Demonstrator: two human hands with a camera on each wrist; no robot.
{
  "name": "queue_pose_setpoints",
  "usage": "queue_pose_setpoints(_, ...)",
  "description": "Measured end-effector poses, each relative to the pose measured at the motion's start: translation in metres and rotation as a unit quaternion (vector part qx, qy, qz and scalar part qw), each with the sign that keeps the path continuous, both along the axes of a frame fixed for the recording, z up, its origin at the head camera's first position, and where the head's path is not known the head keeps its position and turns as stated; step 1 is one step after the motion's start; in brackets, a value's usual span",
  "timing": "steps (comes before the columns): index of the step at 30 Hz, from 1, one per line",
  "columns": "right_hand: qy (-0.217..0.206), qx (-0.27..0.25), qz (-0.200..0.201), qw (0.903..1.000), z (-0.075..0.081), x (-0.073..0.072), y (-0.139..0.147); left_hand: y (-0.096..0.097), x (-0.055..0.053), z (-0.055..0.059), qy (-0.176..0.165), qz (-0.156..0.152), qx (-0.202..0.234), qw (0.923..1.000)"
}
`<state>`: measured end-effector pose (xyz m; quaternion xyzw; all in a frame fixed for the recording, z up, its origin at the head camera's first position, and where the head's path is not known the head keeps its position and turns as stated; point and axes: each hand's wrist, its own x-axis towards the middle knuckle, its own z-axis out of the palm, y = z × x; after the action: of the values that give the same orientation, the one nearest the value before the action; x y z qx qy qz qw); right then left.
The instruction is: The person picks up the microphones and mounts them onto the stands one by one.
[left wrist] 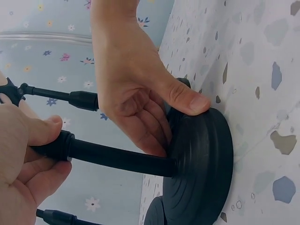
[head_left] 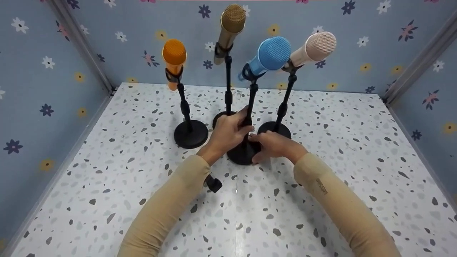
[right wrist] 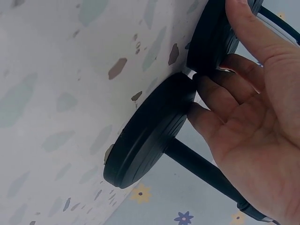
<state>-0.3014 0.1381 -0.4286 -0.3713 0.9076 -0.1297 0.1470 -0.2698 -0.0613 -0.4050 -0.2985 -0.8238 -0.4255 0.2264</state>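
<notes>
A blue microphone (head_left: pixel 274 53) sits tilted in the clip of a black stand with a round base (head_left: pixel 240 155). My left hand (head_left: pixel 225 135) grips this stand's pole (left wrist: pixel 117 157) at its thicker collar, above the base. Low on the right, my right hand (head_left: pixel 276 144) holds the base's edge. Its thumb lies on the rim, and the other fingers reach round the side, as the left wrist view shows. In the right wrist view, those fingertips come close to a neighbouring base (right wrist: pixel 145 136); whether they touch it I cannot tell.
An orange microphone (head_left: pixel 174 53) on its stand is at the left, a gold one (head_left: pixel 232 19) behind, a pale pink one (head_left: pixel 320 46) at the right. A small black piece (head_left: pixel 213 184) shows by the left sleeve. Flowered walls (head_left: pixel 135 43) surround the speckled tabletop (head_left: pixel 357 150).
</notes>
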Motion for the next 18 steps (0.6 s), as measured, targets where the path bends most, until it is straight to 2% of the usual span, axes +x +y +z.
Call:
queue_pose_setpoints(12,-0.010,0.000,-0.006,0.9999,-0.0003,-0.0010,0.0007,0.0002,-0.0043,-0.0026,0.004,0.009,-0.009,0.9999)
queue_pose_setpoints(14,-0.009,-0.001,-0.004,1.0000,-0.0002,-0.0010,0.0006,-0.0005,-0.0056,-0.0026,-0.009,-0.011,-0.003,0.9999)
queue_pose_setpoints(15,-0.009,-0.001,-0.003,0.9999,-0.0001,-0.0009,0.0006,-0.0015,-0.0061,-0.0029,-0.021,-0.031,0.003,0.9993)
queue_pose_setpoints(18,-0.009,-0.003,-0.002,1.0000,0.0005,-0.0005,0.0008,-0.0060,-0.0088,-0.0057,-0.082,-0.110,0.041,0.9897)
